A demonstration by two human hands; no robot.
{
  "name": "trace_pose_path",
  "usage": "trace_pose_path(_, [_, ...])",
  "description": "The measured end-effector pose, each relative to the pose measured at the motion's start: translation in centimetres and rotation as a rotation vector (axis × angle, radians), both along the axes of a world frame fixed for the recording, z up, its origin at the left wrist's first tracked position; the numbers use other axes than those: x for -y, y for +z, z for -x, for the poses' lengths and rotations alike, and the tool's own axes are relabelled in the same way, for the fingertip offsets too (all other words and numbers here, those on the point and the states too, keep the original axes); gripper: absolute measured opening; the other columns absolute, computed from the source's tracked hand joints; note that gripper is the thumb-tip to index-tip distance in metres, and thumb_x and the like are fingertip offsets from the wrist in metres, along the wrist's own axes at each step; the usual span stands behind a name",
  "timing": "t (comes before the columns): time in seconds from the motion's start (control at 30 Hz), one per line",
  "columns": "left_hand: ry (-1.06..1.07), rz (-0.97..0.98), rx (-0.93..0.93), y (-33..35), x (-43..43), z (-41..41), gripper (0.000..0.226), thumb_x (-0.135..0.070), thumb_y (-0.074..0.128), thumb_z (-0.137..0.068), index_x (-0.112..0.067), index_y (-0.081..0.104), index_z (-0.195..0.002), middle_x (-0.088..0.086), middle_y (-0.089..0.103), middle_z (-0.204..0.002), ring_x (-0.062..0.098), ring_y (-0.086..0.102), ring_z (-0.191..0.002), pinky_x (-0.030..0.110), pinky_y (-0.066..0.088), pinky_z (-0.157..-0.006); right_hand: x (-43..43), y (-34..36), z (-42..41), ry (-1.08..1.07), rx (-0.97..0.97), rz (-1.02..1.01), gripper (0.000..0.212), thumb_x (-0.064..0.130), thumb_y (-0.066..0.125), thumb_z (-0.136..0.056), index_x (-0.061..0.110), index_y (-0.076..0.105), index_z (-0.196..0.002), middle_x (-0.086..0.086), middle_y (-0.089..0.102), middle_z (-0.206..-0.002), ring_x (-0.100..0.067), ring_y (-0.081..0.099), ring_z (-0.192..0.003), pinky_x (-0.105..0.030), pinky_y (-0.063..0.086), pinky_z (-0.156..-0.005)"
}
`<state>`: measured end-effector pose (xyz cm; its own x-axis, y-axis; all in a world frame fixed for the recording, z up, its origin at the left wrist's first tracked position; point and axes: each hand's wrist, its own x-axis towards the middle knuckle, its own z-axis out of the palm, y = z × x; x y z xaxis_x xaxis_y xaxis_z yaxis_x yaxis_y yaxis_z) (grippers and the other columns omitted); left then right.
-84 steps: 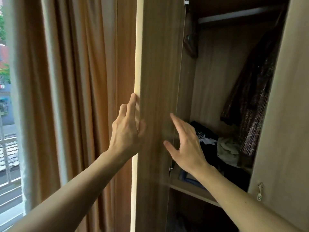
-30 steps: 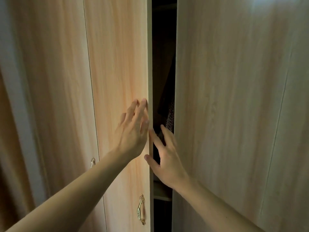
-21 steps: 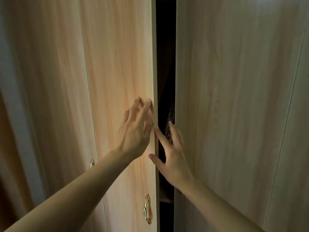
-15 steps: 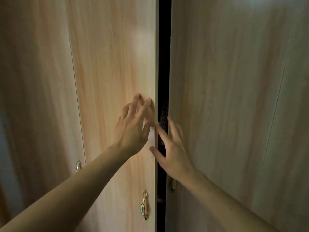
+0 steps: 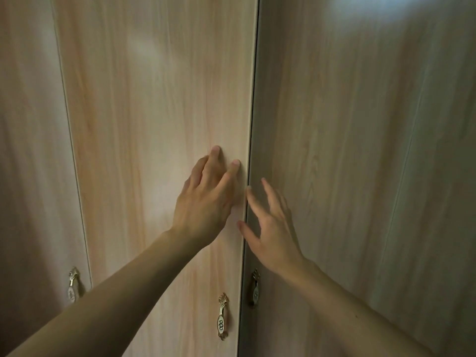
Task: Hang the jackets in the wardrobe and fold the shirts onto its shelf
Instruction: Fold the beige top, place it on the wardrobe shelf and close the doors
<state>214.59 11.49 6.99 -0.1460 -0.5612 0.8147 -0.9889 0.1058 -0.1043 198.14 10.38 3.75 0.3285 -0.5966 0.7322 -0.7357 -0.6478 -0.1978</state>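
The wardrobe fills the head view with its light wood doors closed. My left hand [image 5: 206, 199] presses flat, fingers straight, on the middle door [image 5: 154, 124] near its right edge. My right hand [image 5: 270, 228] has spread, straight fingers at the left edge of the right door [image 5: 360, 150], just beside the seam. Only a thin dark line shows between the two doors. The jackets, shirts and shelf inside are hidden.
A third door panel [image 5: 31, 150] stands at the left. Small brass handles hang low on the doors: one on the left panel [image 5: 73, 284], one on the middle door [image 5: 222, 315], one on the right door [image 5: 255, 288].
The middle door has swung from wide open to closed under my left hand. The dark gap with the hanging clothes has vanished. My right hand has come out of the gap onto the right door.
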Motion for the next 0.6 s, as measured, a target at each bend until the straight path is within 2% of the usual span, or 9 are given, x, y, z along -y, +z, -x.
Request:
trace_pose_path(0.1, [0.016, 0.012, 0.016, 0.0, 0.9, 0.1, 0.084, -0.040, 0.068, -0.088, -0.026, 0.018, -0.154, 0.013, 0.006, -0.164, 0.038, 0.016, -0.148, 0.050, 0.040, -0.108, 1.2, 0.0, -0.1, -0.014, -0.023, 0.019, 0.068, 0.045, 0.053, -0.095, 0.028, 0.022, -0.153, 0.000, 0.000, -0.163, -0.020, -0.002, -0.149, -0.034, 0.004, -0.117])
trace_pose_path(0.23, [0.067, 0.010, 0.048, 0.0, 2.5, 0.3, 0.090, -0.047, 0.071, -0.085, -0.025, 0.018, -0.154, 0.016, 0.007, -0.164, 0.038, 0.012, -0.150, 0.051, 0.032, -0.113, 3.2, -0.1, 0.2, -0.029, -0.101, 0.022, 0.071, 0.046, 0.048, -0.097, 0.028, 0.012, -0.155, -0.001, -0.009, -0.163, -0.022, -0.007, -0.149, -0.033, 0.001, -0.116])
trace_pose_path(0.37, [0.113, -0.023, 0.052, -0.1, 3.8, 0.5, 0.098, -0.049, 0.074, -0.082, -0.026, 0.014, -0.155, 0.015, 0.001, -0.165, 0.038, 0.007, -0.151, 0.051, 0.029, -0.114, 4.8, 0.2, 0.9, -0.004, -0.070, 0.029, 0.077, 0.043, 0.057, -0.093, 0.028, 0.013, -0.155, -0.005, -0.002, -0.163, -0.025, -0.001, -0.149, -0.038, 0.009, -0.119])
trace_pose_path(0.43, [0.131, -0.029, 0.048, -0.1, 4.2, 0.6, 0.100, -0.048, 0.075, -0.080, -0.026, 0.012, -0.155, 0.014, 0.000, -0.165, 0.038, 0.006, -0.151, 0.051, 0.027, -0.114, 5.7, 0.6, 0.9, -0.026, -0.049, 0.029, 0.086, 0.046, 0.060, -0.091, 0.028, 0.006, -0.155, -0.006, -0.003, -0.163, -0.026, -0.002, -0.149, -0.040, 0.008, -0.119])
trace_pose_path(0.6, [0.167, -0.035, 0.057, -0.1, 5.1, 0.6, 0.100, -0.050, 0.074, -0.080, -0.026, 0.014, -0.155, 0.014, 0.002, -0.165, 0.038, 0.008, -0.151, 0.049, 0.026, -0.114, 8.3, 1.9, 0.2, -0.149, -0.096, 0.107, 0.107, 0.065, 0.057, -0.083, 0.021, -0.010, -0.154, -0.010, -0.023, -0.160, -0.028, -0.023, -0.147, -0.047, -0.002, -0.120])
